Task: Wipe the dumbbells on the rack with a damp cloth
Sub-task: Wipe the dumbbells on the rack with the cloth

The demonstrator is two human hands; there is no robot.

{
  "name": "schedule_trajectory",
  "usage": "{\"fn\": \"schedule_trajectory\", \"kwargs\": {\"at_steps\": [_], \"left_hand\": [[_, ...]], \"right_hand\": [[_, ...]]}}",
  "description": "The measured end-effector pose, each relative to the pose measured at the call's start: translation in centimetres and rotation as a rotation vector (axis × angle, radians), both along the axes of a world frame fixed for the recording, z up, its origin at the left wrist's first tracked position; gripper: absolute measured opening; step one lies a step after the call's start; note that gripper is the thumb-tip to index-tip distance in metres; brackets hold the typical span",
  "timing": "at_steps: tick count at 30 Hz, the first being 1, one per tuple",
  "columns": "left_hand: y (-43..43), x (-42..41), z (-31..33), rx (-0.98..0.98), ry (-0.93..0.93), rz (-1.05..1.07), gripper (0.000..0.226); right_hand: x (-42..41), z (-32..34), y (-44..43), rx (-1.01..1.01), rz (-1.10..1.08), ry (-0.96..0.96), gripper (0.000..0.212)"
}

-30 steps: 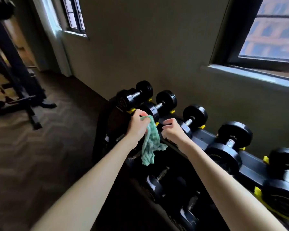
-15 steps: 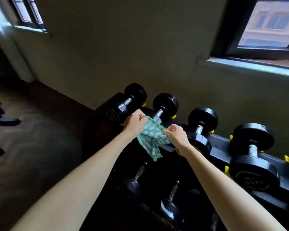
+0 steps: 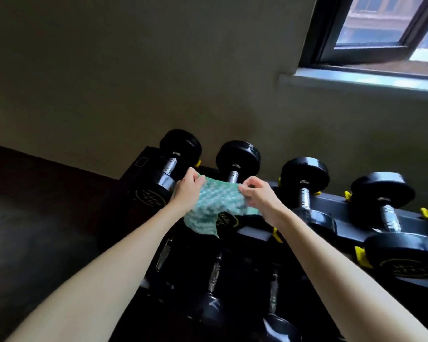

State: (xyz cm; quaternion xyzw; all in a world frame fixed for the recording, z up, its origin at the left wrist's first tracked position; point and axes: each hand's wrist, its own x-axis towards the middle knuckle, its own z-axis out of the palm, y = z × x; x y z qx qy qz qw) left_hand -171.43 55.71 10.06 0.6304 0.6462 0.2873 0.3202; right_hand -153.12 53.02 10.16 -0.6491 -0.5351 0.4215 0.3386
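A green patterned cloth (image 3: 214, 206) is stretched between my two hands above the rack. My left hand (image 3: 188, 190) pinches its left edge and my right hand (image 3: 260, 196) pinches its right edge. The cloth hangs in front of the second dumbbell (image 3: 237, 156) on the top row, hiding its handle and part of its near head. The leftmost dumbbell (image 3: 173, 164) lies just left of my left hand. Two more black dumbbells (image 3: 304, 178) (image 3: 386, 208) with chrome handles lie to the right on the dark rack (image 3: 341, 225).
A lower rack row holds several dumbbells (image 3: 214, 275) in shadow under my forearms. Yellow cradles (image 3: 361, 255) mark the rack's slots. A beige wall stands close behind, with a window (image 3: 381, 33) at the upper right. Dark wood floor (image 3: 35, 218) lies to the left.
The cloth, first bunched in my left hand, got spread out between both hands. The view swung right and closer to the rack.
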Motion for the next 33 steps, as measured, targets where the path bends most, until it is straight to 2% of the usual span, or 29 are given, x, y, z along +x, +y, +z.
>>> {"fn": "schedule_trajectory", "kwargs": {"at_steps": [3,4,6,7,9,12,15,17,18,20,21,23,25,27,30,33], "left_hand": [[1.5,-1.0,0.2,-0.010,0.142,-0.230,0.036],[2.0,-1.2,0.3,-0.026,0.173,-0.326,0.041],[3.1,-1.5,0.1,-0.035,0.302,-0.525,0.049],[3.9,-1.8,0.0,-0.049,0.369,-0.607,0.051],[5.5,-2.4,-0.2,-0.074,0.442,-0.698,0.052],[7.4,-3.0,-0.1,-0.047,0.429,-0.638,0.038],[8.6,-1.5,-1.2,0.194,0.455,-0.394,0.016],[8.7,0.0,-2.7,0.220,0.481,-0.198,0.035],[8.5,0.4,-3.7,0.162,0.449,-0.125,0.042],[7.7,1.2,-5.5,-0.089,0.253,-0.022,0.044],[7.3,1.6,-6.4,-0.262,0.141,-0.007,0.048],[6.7,2.2,-7.8,-0.529,-0.030,-0.004,0.059],[6.6,2.7,-8.6,-0.486,-0.084,0.017,0.058],[6.4,3.4,-8.6,-0.293,0.049,-0.067,0.051],[5.7,5.5,-8.2,0.115,0.480,-0.314,0.050],[5.3,7.6,-7.6,0.287,0.710,-0.559,0.046]], "right_hand": [[-0.4,-0.4,0.4,0.037,0.157,-0.726,0.011],[-0.5,-0.3,0.3,0.054,0.172,-0.892,0.009],[-0.8,-0.3,0.5,0.010,0.176,-1.008,0.022],[-1.1,-0.2,0.8,-0.051,0.165,-0.990,0.026],[-1.5,0.2,0.9,-0.140,0.101,-0.879,0.028],[-1.9,0.2,1.4,-0.024,-0.162,-0.787,0.032],[-3.3,-0.7,3.2,0.013,-0.319,-0.762,0.029],[-3.9,-2.0,4.5,-0.073,-0.432,-0.670,0.036],[-4.1,-2.7,4.8,-0.071,-0.498,-0.642,0.036],[-4.4,-4.2,4.5,-0.037,-0.621,-0.485,0.023],[-4.6,-4.9,3.9,-0.046,-0.632,-0.366,0.017],[-5.1,-6.7,3.0,-0.043,-0.530,-0.171,0.027],[-4.8,-8.2,2.7,-0.031,-0.437,-0.004,0.039],[-3.8,-9.7,3.1,-0.069,-0.400,0.159,0.044],[-2.1,-12.1,3.6,-0.144,-0.448,0.469,0.050],[-0.8,-13.4,3.7,-0.222,-0.596,0.799,0.044]]}}
